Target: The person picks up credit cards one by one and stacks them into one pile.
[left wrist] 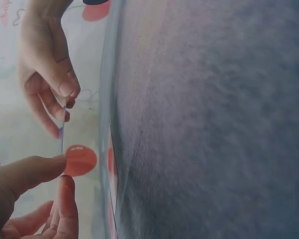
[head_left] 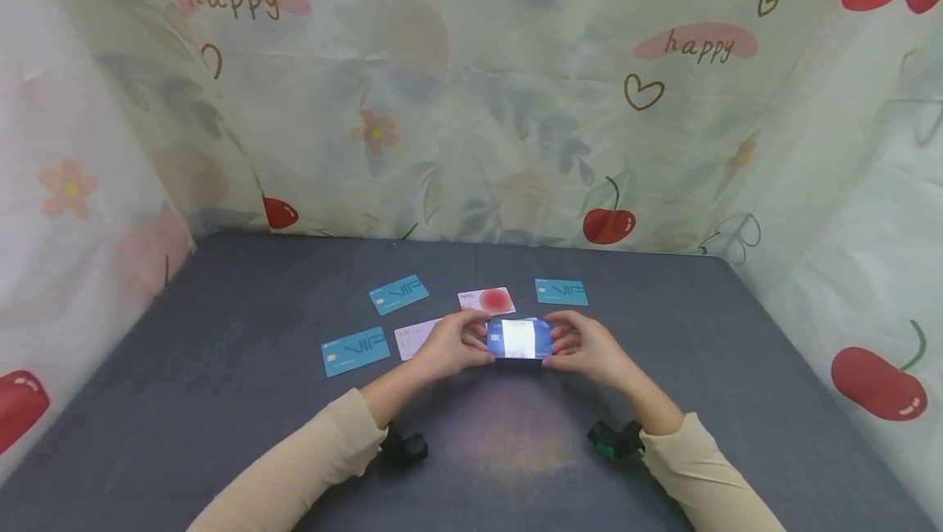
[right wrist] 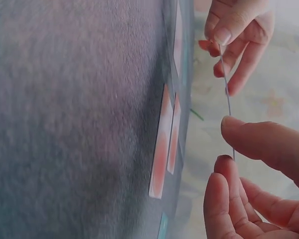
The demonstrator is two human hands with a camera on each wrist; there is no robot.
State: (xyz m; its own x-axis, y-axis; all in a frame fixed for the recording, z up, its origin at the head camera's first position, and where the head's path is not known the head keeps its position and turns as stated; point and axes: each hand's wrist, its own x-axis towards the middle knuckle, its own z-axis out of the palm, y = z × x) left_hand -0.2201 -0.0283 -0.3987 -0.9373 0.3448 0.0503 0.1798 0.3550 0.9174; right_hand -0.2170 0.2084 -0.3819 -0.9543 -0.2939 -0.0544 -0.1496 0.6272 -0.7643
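A blue bank-style card is held up between both hands, raised off the table, with a bright white glare across its middle. My left hand pinches its left end between thumb and fingers. At the opposite end, my right hand holds it the same way. Seen edge-on in the right wrist view, the card is a thin line spanning both hands. Behind the left hand lies a pale pink card, partly covered by the fingers. A pink card with a red circle lies just beyond the blue one.
Three teal VIP cards lie flat: one at the near left, one at the far left and one at the far right. Another red-patterned card shows in the right wrist view. Printed curtains enclose the dark table.
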